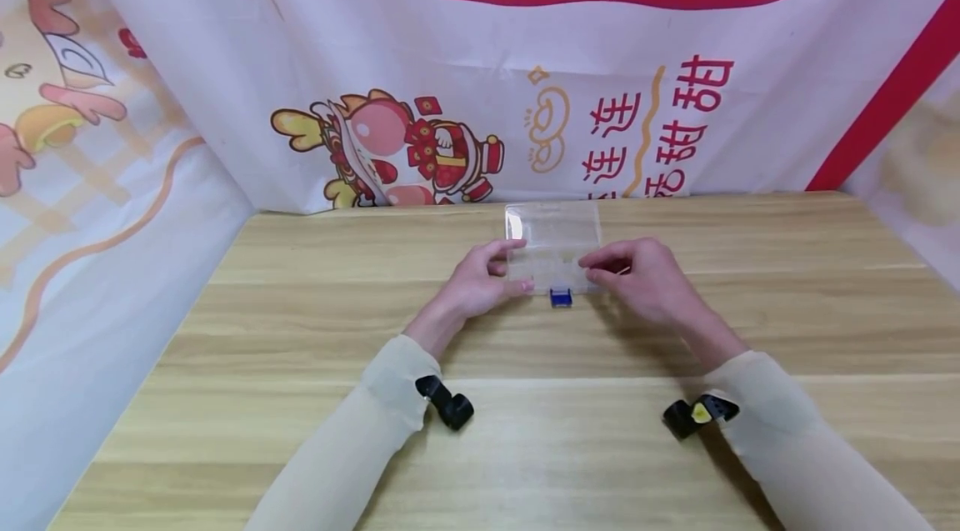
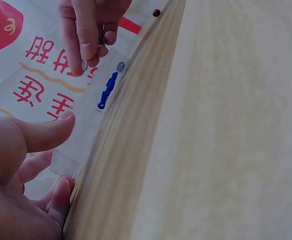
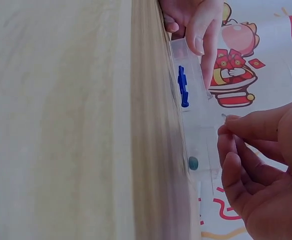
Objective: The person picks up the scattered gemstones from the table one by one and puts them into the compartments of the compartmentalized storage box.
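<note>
A clear plastic box [image 1: 555, 273] stands near the table's back edge with its lid [image 1: 562, 222] raised. At its front is a blue latch [image 1: 561, 298]. My left hand [image 1: 483, 277] holds the box's left end, thumb at the front corner and fingers towards the back. Over the right end, my right hand [image 1: 645, 277] pinches a small pale piece [image 3: 224, 116] between thumb and fingertip. The fingers mostly hide that piece, so its kind is unclear. A teal stone [image 3: 193, 163] shows through the box's wall at the right end.
The wood-grain table [image 1: 525, 448] carries the box. In the left wrist view, a small dark red bead [image 2: 156, 12] lies beyond the box. A printed white and red cloth [image 1: 420, 39] hangs behind the table.
</note>
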Tool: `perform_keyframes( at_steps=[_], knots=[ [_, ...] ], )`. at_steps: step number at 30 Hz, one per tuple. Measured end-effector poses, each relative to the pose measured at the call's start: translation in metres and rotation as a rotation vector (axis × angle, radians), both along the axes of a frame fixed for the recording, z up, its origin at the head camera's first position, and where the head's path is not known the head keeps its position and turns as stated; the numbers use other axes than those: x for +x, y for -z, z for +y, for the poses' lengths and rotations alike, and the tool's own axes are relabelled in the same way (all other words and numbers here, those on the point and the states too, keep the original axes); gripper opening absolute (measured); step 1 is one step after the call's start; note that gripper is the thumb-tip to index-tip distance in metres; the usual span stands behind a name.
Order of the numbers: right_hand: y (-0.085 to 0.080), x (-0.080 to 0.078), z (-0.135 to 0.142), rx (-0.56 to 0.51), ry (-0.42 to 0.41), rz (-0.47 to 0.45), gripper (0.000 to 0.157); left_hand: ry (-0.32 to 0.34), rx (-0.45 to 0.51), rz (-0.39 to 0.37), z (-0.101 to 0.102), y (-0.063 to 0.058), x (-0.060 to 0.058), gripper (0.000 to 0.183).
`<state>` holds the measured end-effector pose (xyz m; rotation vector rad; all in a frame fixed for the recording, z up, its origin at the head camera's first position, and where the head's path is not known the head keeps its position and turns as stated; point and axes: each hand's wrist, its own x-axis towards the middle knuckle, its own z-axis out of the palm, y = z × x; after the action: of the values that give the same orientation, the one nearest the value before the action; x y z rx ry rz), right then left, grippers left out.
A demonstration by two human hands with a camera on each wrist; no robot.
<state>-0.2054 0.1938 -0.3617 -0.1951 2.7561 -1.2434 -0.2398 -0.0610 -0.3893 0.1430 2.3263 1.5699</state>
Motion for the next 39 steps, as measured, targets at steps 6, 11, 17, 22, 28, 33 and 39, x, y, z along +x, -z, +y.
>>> perform_keyframes(
  at_steps=[6, 11, 17, 22, 28, 33, 39],
  knots=[
    [0.0040, -0.0021, -0.0032, 0.012, -0.009, 0.008, 0.022, -0.001, -0.017, 0.013, 0.0013, 0.0021, 0.0006, 0.073],
    [0.0057, -0.0034, -0.0051, 0.031, -0.016, 0.019, 0.021, -0.009, -0.015, 0.014, 0.0010, 0.0022, 0.0007, 0.072],
    [0.0062, -0.0030, -0.0052, 0.070, -0.016, 0.040, 0.021, 0.009, 0.007, 0.008, 0.0018, 0.0026, -0.0012, 0.073],
    [0.0057, -0.0029, -0.0053, 0.084, -0.025, 0.056, 0.021, 0.003, 0.006, 0.000, 0.0020, 0.0011, -0.0004, 0.074],
    [0.0065, -0.0028, -0.0069, 0.091, -0.032, 0.049, 0.021, -0.002, 0.002, -0.004, 0.0007, 0.0008, 0.0010, 0.074],
    [0.0073, -0.0029, -0.0066, 0.089, -0.037, 0.056, 0.022, 0.000, 0.007, -0.012, 0.0006, 0.0005, 0.0006, 0.074],
    [0.0061, -0.0031, -0.0061, 0.089, -0.043, 0.059, 0.023, -0.003, 0.010, -0.013, 0.0006, 0.0003, 0.0000, 0.074]
  ],
)
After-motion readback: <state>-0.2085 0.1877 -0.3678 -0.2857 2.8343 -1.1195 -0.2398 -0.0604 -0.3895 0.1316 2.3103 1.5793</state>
